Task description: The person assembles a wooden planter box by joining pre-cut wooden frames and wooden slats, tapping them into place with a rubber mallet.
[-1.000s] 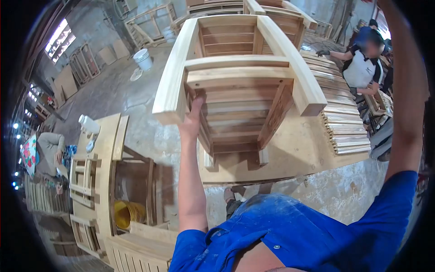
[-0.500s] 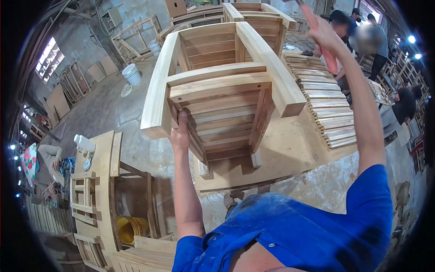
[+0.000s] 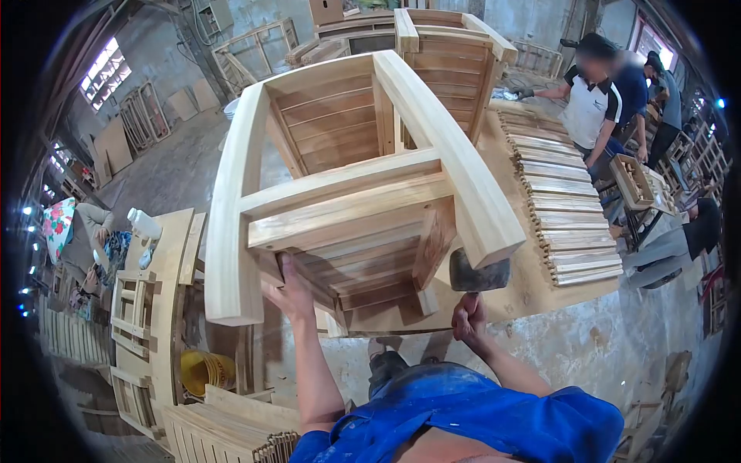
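A slatted wooden chair frame (image 3: 347, 212) stands tilted in front of me, the end of one thick beam facing me on the right. My left hand (image 3: 292, 297) is closed round a lower side rail of the chair, thumb up along the wood. My right hand (image 3: 471, 318) grips a mallet (image 3: 480, 272) near its head; most of the handle is hidden. The mallet's dark, blocky head is right below the end of the right-hand beam and overlaps it in this view.
A similar chair frame (image 3: 451, 69) stands behind. Rows of wooden slats (image 3: 559, 197) lie to the right, with co-workers (image 3: 593, 108) beyond them. At left is a workbench (image 3: 166, 309) with small wooden frames and a white bottle (image 3: 143, 224); a yellow bucket (image 3: 207, 372) sits near it.
My right hand has swung the mallet down from high at the upper right to the beam's end. The chair sits closer and more tilted in view; my left hand keeps its grip.
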A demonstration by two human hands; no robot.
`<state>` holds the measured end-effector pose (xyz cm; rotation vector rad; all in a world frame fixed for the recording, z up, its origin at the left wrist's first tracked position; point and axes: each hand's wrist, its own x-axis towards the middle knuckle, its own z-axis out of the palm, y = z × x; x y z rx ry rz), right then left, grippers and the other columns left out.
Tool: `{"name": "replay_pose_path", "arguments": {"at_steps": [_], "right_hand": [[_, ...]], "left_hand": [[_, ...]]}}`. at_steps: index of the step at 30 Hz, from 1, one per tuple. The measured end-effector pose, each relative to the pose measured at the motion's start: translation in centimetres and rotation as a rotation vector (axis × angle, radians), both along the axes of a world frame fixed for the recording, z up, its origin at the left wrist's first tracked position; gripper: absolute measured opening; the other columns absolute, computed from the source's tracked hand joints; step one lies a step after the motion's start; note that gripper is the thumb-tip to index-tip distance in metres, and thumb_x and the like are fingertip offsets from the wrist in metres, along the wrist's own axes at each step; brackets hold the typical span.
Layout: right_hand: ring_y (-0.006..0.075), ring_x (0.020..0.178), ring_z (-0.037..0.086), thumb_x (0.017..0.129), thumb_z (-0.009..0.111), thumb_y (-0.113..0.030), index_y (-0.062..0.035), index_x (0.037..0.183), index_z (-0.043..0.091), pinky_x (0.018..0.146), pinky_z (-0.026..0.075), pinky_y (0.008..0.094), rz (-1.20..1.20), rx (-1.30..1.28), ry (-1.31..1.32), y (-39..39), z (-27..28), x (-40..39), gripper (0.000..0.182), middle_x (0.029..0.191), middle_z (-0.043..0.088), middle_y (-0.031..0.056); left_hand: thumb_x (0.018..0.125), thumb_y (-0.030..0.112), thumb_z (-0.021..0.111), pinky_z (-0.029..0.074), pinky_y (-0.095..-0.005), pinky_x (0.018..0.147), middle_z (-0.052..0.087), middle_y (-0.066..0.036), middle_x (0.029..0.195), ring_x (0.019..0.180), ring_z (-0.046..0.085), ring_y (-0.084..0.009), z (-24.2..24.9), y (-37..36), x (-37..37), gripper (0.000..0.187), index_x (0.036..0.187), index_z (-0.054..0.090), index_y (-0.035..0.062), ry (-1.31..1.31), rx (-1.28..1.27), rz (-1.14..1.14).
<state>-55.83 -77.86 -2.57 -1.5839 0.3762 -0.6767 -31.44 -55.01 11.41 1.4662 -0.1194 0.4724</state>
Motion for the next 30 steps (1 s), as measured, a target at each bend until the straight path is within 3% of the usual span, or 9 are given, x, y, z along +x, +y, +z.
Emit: {"name": "replay_pose_path", "arguments": {"at_steps": [1, 5, 7, 14, 18, 21, 24, 26, 30], "right_hand": [[0.0135, 0.057, 0.049, 0.098, 0.060, -0.023, -0.0069, 0.096, 0.046, 0.053, 0.043, 0.0307, 0.034, -0.175, -0.020, -0.5, -0.8, -0.2, 0.021, 0.067, 0.047, 0.0033], [0.0156, 0.061, 0.044, 0.098, 0.062, -0.029, -0.0034, 0.097, 0.046, 0.057, 0.041, 0.0328, 0.018, -0.092, 0.052, -1.8, 0.3, 0.8, 0.030, 0.069, 0.047, 0.0063], [0.0157, 0.063, 0.041, 0.097, 0.061, -0.027, -0.0021, 0.101, 0.046, 0.058, 0.040, 0.0339, -0.029, -0.140, 0.107, -1.9, 1.2, 2.5, 0.029, 0.070, 0.044, 0.0084], [0.0211, 0.066, 0.046, 0.092, 0.065, -0.027, 0.0000, 0.100, 0.050, 0.062, 0.043, 0.0346, -0.079, 0.001, 0.264, -5.1, 4.3, 14.8, 0.032, 0.074, 0.050, 0.0137], [0.0359, 0.070, 0.061, 0.090, 0.064, -0.037, 0.0017, 0.096, 0.053, 0.065, 0.046, 0.0432, -0.198, -0.193, 0.273, -7.1, 0.7, 17.1, 0.041, 0.076, 0.061, 0.0229], [0.0234, 0.052, 0.058, 0.091, 0.065, -0.038, 0.0001, 0.096, 0.054, 0.048, 0.045, 0.0382, -0.278, -0.378, 0.474, -8.2, -3.1, 14.2, 0.040, 0.061, 0.054, 0.0102], [0.0328, 0.079, 0.064, 0.090, 0.064, -0.039, 0.0005, 0.101, 0.056, 0.070, 0.049, 0.0465, -0.358, -0.456, 0.902, -8.2, -6.1, 11.5, 0.042, 0.080, 0.062, 0.0158], [0.0381, 0.103, 0.056, 0.090, 0.059, -0.038, -0.0008, 0.098, 0.056, 0.092, 0.039, 0.0539, -0.473, -0.963, 0.999, -8.2, -8.1, 10.9, 0.038, 0.105, 0.061, 0.0212], [0.0364, 0.109, 0.050, 0.089, 0.059, -0.036, -0.0022, 0.101, 0.055, 0.100, 0.031, 0.0542, -0.528, -1.022, 1.051, -9.8, -9.1, 11.3, 0.036, 0.111, 0.056, 0.0178]], "left_hand": [[0.095, 0.021, 0.067, 0.047, -0.0346, 0.092, 0.057, -0.014, 0.120, 0.106, 0.055, -0.0211, -0.6, 0.4, 0.1, 0.056, 0.136, 0.042, -0.0081, 0.028, 0.020, 0.030], [0.095, 0.021, 0.066, 0.046, -0.0358, 0.095, 0.057, -0.016, 0.119, 0.108, 0.055, -0.0227, -0.8, -0.2, 1.6, 0.061, 0.139, 0.036, -0.0091, 0.004, 0.018, -0.025], [0.098, 0.028, 0.062, 0.047, -0.0326, 0.084, 0.060, -0.012, 0.111, 0.096, 0.056, -0.0191, -1.3, -1.4, 3.9, 0.044, 0.122, 0.055, -0.0086, -0.137, 0.053, 0.107], [0.095, 0.034, 0.064, 0.049, -0.0359, 0.080, 0.069, -0.012, 0.099, 0.090, 0.061, -0.0216, 0.3, -6.8, 20.7, 0.044, 0.110, 0.064, -0.0078, -0.235, 0.133, -0.052], [0.094, 0.038, 0.065, 0.050, -0.0378, 0.079, 0.070, -0.012, 0.097, 0.087, 0.062, -0.0228, 1.6, -12.3, 28.3, 0.047, 0.112, 0.065, -0.0056, -0.350, 0.200, 0.003], [0.092, 0.034, 0.067, 0.050, -0.0404, 0.081, 0.069, -0.016, 0.095, 0.088, 0.065, -0.0302, 2.0, -16.5, 33.7, 0.036, 0.105, 0.068, -0.0003, -0.292, 0.170, -0.094], [0.091, 0.037, 0.067, 0.051, -0.0410, 0.079, 0.070, -0.018, 0.094, 0.087, 0.067, -0.0333, 2.1, -20.7, 38.9, 0.039, 0.104, 0.068, -0.0002, -0.299, 0.161, -0.080], [0.088, 0.040, 0.070, 0.052, -0.0424, 0.078, 0.070, -0.020, 0.091, 0.088, 0.068, -0.0364, 1.5, -23.7, 42.2, 0.042, 0.100, 0.069, 0.0001, -0.278, 0.166, -0.032], [0.081, 0.047, 0.076, 0.052, -0.0449, 0.077, 0.071, -0.022, 0.085, 0.087, 0.068, -0.0416, 0.8, -28.0, 46.7, 0.049, 0.094, 0.069, 0.0003, -0.268, 0.119, 0.033]]}}
